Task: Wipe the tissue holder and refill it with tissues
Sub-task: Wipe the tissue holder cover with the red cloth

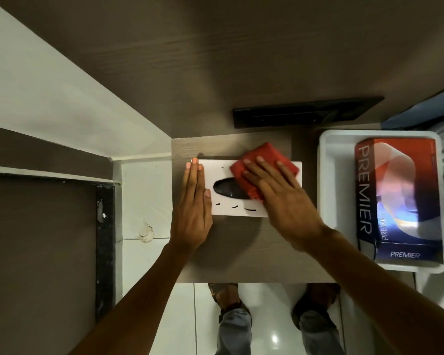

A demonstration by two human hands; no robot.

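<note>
A white tissue holder (222, 172) with a dark oval slot lies flat on a small wooden table (241, 252). My left hand (194, 208) rests flat against the holder's left end, fingers straight and together. On the holder's right half, my right hand (277, 193) presses a folded red cloth (264, 155) with spread fingers. The cloth covers the slot's right end. A Premier tissue box (400, 196), red and blue, lies in a white tray (336, 180) to the right.
A black panel (305, 112) is set in the wooden wall behind the table. White floor tiles lie to the left and below, where my feet (226, 295) show. A dark door frame (104, 239) stands at the left. Blue fabric (426, 108) is at the far right.
</note>
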